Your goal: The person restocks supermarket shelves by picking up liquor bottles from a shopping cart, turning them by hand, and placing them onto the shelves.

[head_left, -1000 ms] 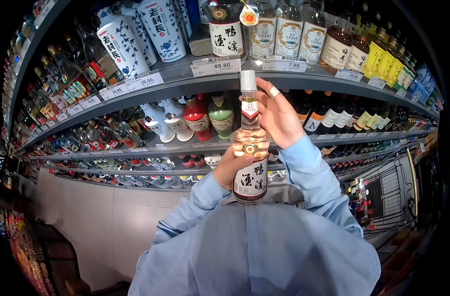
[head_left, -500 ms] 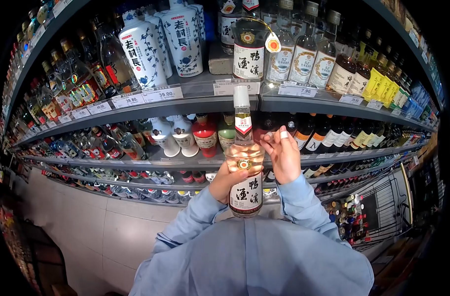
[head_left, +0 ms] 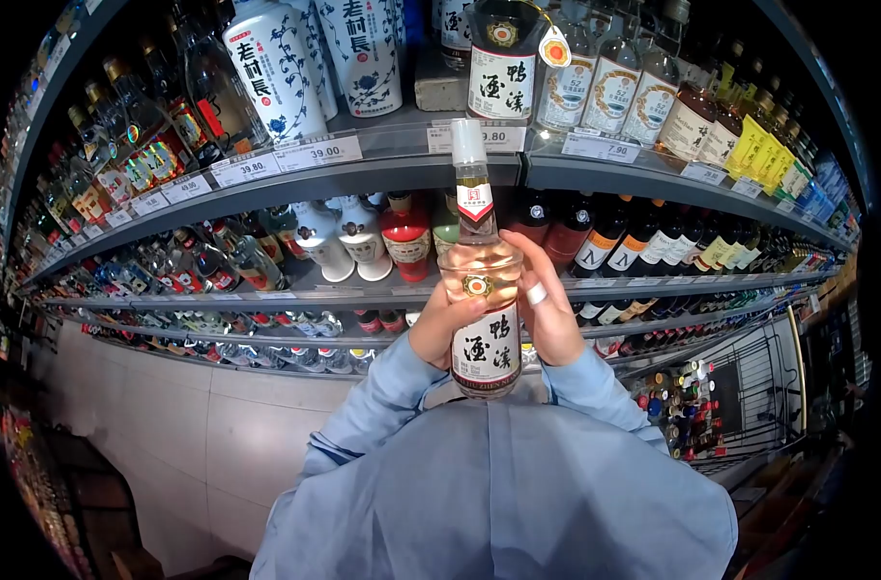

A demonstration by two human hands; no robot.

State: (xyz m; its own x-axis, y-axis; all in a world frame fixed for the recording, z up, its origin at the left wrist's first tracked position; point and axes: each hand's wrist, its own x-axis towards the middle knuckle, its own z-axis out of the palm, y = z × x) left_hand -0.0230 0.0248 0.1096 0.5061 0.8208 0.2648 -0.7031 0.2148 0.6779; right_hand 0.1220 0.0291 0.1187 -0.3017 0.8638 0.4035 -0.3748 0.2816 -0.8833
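The bottle is held up in the air, white cap on top, in front of the shelf, and its cap covers a bit of the shelf's front edge. It looks like hard, smooth glass, so it should be stiff, a bit heavy, slippery, and easy to break if dropped. The fat middle, below the skinny neck, looks like the best place to hold, with one hand on each side. The left hand is wrapped round that part, thumb across the front. The right hand, fingers bent, is up by the other side; I can't tell if it squeezes. On the shelf, close to the front edge, stands another bottle with the same kind of label. A cart is well apart, past the right hand.
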